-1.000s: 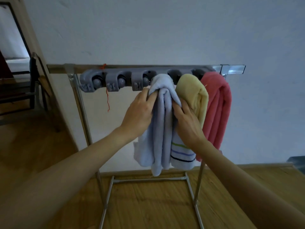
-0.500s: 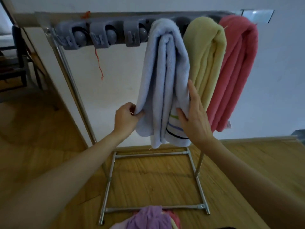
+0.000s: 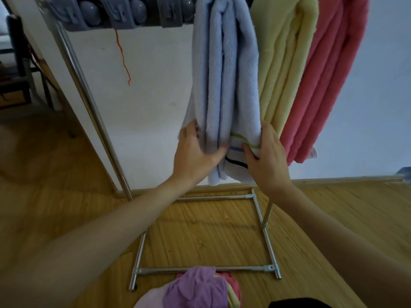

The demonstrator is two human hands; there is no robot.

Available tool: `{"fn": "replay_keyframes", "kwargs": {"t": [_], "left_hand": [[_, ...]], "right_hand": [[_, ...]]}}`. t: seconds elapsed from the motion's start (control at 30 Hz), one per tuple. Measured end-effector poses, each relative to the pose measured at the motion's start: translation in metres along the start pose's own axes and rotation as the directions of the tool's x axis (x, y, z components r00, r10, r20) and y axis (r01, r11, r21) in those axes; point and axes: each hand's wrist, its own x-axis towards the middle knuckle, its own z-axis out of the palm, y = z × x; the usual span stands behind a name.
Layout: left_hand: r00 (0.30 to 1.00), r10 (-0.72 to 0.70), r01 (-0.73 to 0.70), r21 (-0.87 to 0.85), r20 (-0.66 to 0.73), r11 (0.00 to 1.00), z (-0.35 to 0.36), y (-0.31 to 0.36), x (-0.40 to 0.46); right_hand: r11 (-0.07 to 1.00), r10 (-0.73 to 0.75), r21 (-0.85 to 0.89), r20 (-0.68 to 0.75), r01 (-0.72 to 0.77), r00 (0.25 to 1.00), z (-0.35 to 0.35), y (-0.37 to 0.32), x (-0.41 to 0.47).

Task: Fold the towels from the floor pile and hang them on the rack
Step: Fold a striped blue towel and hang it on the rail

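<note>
Towels on the rack: three hang side by side from the top rail of the rack (image 3: 84, 85), a blue towel (image 3: 224, 85), a yellow towel (image 3: 287, 56) touching it, and a pink towel (image 3: 329, 81) at the far end.
Holder balls: three grey clip holders (image 3: 135, 10) show on the rail beside the blue towel, with one red thread (image 3: 123, 56) dangling under them.
Floor pile: one heap (image 3: 195, 290) lies on the wooden floor (image 3: 200, 232) just in front of the rack's base bar, a purple cloth on top, with pale pink, yellow and red edges showing.
Change: half a second ago the hands sat higher on the blue towel, the right one flat against its side; both are now down at its striped lower end, and the view has closed in on the rack.
Left hand (image 3: 195, 152): reaches up from a bare forearm, thumb across the front folds and fingers behind the left edge, grasping the blue towel.
Right hand (image 3: 266, 161): mirrors it, thumb on the striped band and fingers round the right edge, grasping the same towel.
</note>
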Motion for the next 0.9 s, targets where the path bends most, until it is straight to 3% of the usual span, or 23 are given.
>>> {"fn": "replay_keyframes", "kwargs": {"t": [0.2, 0.47, 0.57, 0.7, 0.9], "left_hand": [[0.996, -0.068, 0.079, 0.194, -0.064, 0.978, -0.003, 0.011, 0.006], [0.984, -0.008, 0.066, 0.330, -0.176, 0.942, -0.057, -0.008, 0.005], [0.985, -0.002, 0.063, 0.348, -0.175, 0.935, -0.070, -0.011, 0.005], [0.985, 0.013, 0.053, 0.375, -0.171, 0.925, -0.072, -0.013, 0.006], [0.995, 0.048, -0.011, 0.369, -0.090, 0.929, -0.046, -0.013, 0.000]], "right_hand": [[0.990, 0.144, -0.002, 0.012, -0.144, 0.989, -0.005, -0.007, -0.010], [0.996, 0.076, 0.046, 0.111, -0.082, 0.991, 0.015, -0.045, -0.023], [0.998, 0.061, -0.017, 0.156, -0.060, 0.986, 0.031, -0.052, -0.015], [0.964, 0.103, -0.265, 0.244, -0.036, 0.964, 0.047, -0.047, 0.002], [0.982, 0.111, -0.184, 0.360, -0.046, 0.926, 0.051, -0.029, 0.012]]}}
